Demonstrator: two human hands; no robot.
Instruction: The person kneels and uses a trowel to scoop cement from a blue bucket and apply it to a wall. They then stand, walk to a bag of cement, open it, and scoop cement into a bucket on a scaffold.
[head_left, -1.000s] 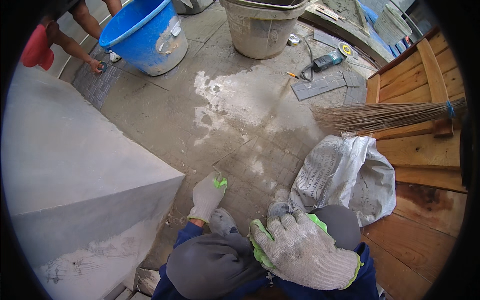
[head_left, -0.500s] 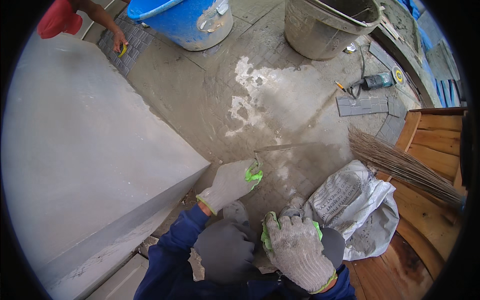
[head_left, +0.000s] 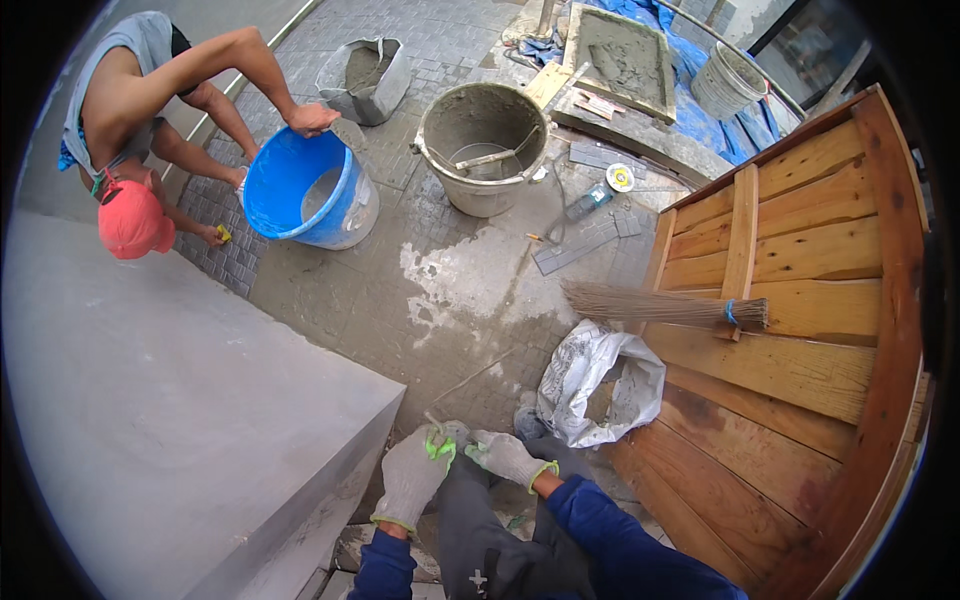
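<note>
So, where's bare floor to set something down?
The widest open patch is the grey floor between the round blue plastic tub, the grey concrete block and the white woven sack, though the thin grey tool in the left gloved hand reaches over its near end. It's crowded around the teal angle grinder, by flat dark tiles and a grey plastic bucket.

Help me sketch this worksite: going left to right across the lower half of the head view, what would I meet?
Pale grey block → gloved left hand → gloved right hand → white sack → wooden panel.
</note>
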